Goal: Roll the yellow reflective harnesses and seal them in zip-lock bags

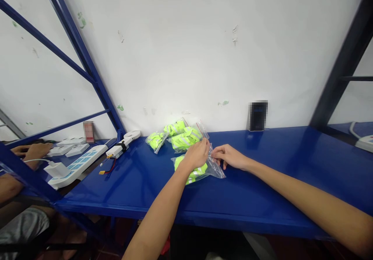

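A clear zip-lock bag [216, 168] lies on the blue table, with a bundled neon-yellow reflective garment [200, 170] inside, its silver stripes showing. My left hand [198, 153] is closed over the bag near its opening, covering part of the garment. At the bag's right edge, the fingers of my right hand [229, 156] pinch the clear plastic along the mouth. Behind my left hand sit more bagged neon bundles: a large one [185, 139], one at the back [175, 127] and a smaller one [155, 140] to the left.
The blue table [279, 151] meets a white wall. A dark phone-like object [258, 115] leans there at right. Left are a white handheld fan [124, 143], a connector cable [107, 169] and a power strip [80, 165]. Another person's hands [36, 151] show beyond the blue frame post [87, 64].
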